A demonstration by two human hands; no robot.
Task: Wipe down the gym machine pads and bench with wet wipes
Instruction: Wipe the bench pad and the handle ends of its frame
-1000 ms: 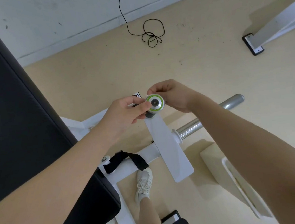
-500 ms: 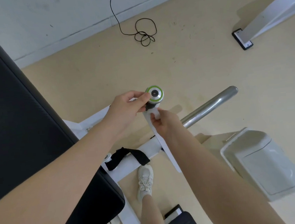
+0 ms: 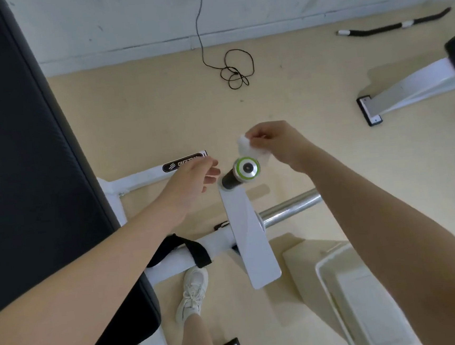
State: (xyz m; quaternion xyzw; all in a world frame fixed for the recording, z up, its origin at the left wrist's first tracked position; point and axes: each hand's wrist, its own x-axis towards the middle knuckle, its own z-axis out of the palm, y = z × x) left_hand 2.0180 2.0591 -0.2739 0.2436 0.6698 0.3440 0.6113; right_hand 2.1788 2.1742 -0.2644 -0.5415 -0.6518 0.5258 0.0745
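A white wet wipe [image 3: 249,148] is pinched in my right hand [image 3: 276,143], held just above and behind the machine handle [image 3: 241,172], a black grip with a green-ringed silver end cap. My left hand [image 3: 191,182] hovers just left of the handle with relaxed fingers, touching nothing I can make out. The handle tops a white lever arm [image 3: 250,239]. The big black back pad [image 3: 28,176] fills the left side.
A chrome bar [image 3: 290,208] sticks out right of the lever. A white lidded bin [image 3: 366,297] stands at lower right. My shoe [image 3: 191,293] is below the white frame. A black cable [image 3: 235,68] lies coiled near the wall; another machine's foot [image 3: 406,90] is far right.
My left hand has let go of the handle and moved slightly left. My right hand has risen from below the handle to above it, carrying the wipe.
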